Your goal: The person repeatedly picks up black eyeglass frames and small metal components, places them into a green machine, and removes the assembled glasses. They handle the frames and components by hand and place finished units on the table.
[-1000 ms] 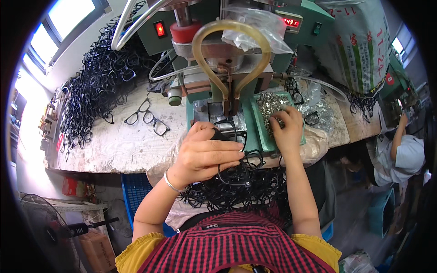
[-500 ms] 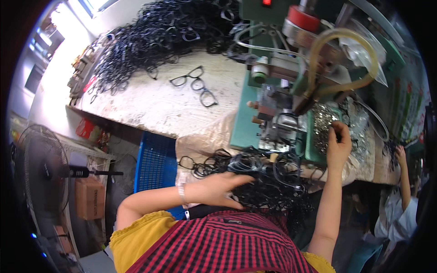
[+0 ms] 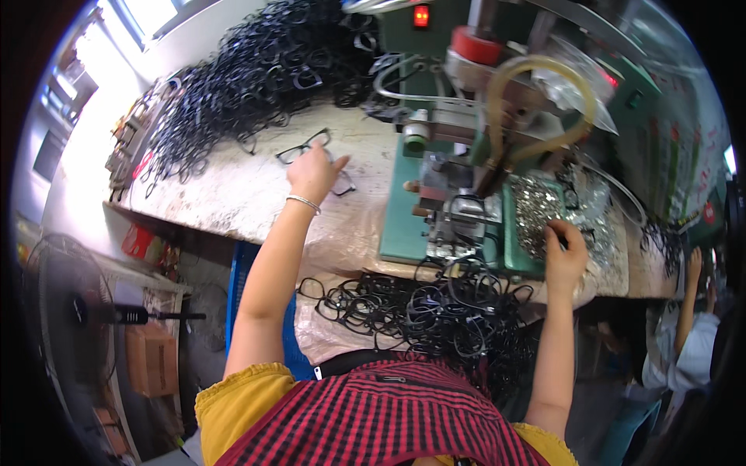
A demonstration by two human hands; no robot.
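a bright window (image 3: 151, 14) opens in a white wall (image 3: 198, 33) (the floor (image 3: 203, 357) looks grey).

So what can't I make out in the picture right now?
All in the head view:
- Black eyeglass frame: partly hidden by the left hand.
- Metal pieces: too small to tell their shapes; whether the right hand holds one is unclear.
- Blue basket: partly covered by the left forearm.
- Co-worker: cut off by the dark rim.
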